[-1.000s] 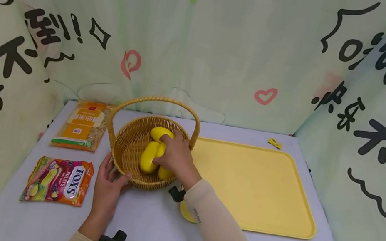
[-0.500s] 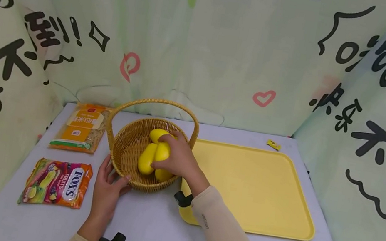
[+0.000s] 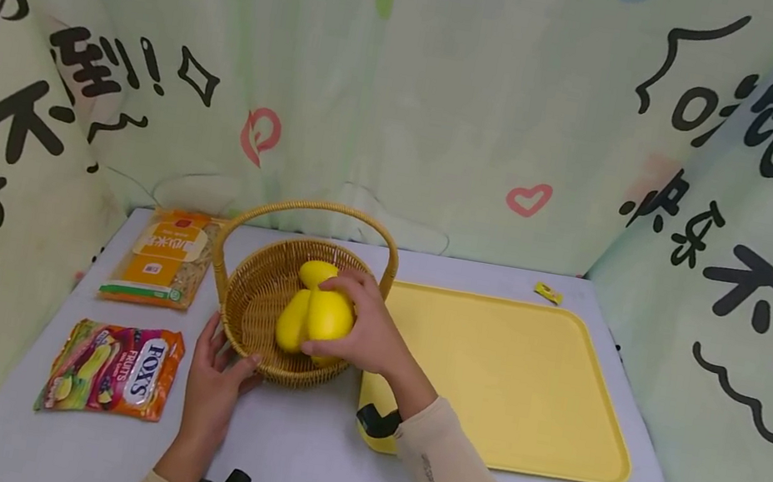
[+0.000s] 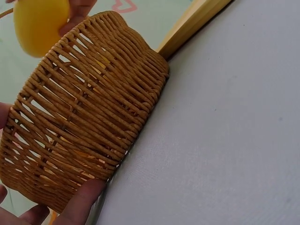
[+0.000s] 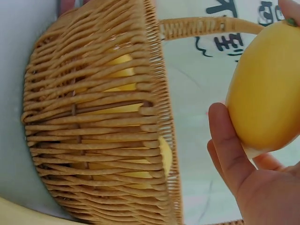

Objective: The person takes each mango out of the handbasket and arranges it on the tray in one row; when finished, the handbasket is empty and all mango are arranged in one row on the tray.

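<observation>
A wicker basket [image 3: 254,313] with an arched handle stands left of centre, with yellow mangoes [image 3: 293,319] inside. My right hand [image 3: 373,327] grips one mango [image 3: 331,318] between thumb and fingers. That mango [image 5: 267,89] shows a small green stem spot in the right wrist view and is above the basket rim. At the basket's near left side, my left hand [image 3: 215,383] holds the wall, fingers along its left and thumb in front. In the left wrist view, the thumb [image 4: 84,201] lies against the weave low down.
A yellow tray [image 3: 500,385] lies right of the basket. Left of it are an orange bag of grains [image 3: 164,256] and a FOX'S candy bag [image 3: 111,370]. A small yellow packet [image 3: 548,293] lies behind the tray. Printed curtains [image 3: 407,109] enclose the table.
My right hand has taken one mango up from among the others, drawing it up and slightly right. My left hand stays at the basket, which has not visibly moved.
</observation>
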Demonstrator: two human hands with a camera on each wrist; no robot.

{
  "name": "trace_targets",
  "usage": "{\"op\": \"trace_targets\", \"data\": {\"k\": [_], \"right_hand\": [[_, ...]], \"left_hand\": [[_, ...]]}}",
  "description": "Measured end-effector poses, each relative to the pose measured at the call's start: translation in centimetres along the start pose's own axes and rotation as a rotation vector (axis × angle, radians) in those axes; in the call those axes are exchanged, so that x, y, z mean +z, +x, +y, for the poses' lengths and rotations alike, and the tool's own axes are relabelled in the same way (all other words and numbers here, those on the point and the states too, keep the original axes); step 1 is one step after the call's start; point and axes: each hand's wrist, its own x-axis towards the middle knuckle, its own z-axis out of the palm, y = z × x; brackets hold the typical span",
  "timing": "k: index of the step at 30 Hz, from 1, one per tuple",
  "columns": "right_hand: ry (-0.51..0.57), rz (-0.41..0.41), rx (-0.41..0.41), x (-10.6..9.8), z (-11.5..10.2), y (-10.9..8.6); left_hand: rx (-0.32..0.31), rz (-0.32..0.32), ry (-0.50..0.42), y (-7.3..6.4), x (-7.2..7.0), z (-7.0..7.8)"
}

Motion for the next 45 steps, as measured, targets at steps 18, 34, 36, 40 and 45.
{"op": "trace_targets", "data": {"k": [18, 34, 36, 40, 45], "right_hand": [[0.112, 0.024, -0.073, -2.3, 0.2, -4.1], [0.066, 0.041, -0.092, -5.8, 1.6, -6.1], [0.057, 0.041, -0.091, -6.2, 1.9, -6.3], [0.037, 0.039, -0.084, -6.9, 2.5, -6.8], [-0.002, 0.044, -0.059, -7.5, 3.4, -7.4]], "left_hand": [[0.002, 0.012, 0.003, 0.0, 0.1, 0.1], [-0.006, 0.009, 0.031, 0.0, 0.1, 0.2], [-0.004, 0.009, 0.032, 0.1, 0.0, 0.2], [-0.001, 0.01, 0.031, 0.1, 0.0, 0.1], [-0.008, 0.006, 0.023, 0.2, 0.0, -0.1]]}}
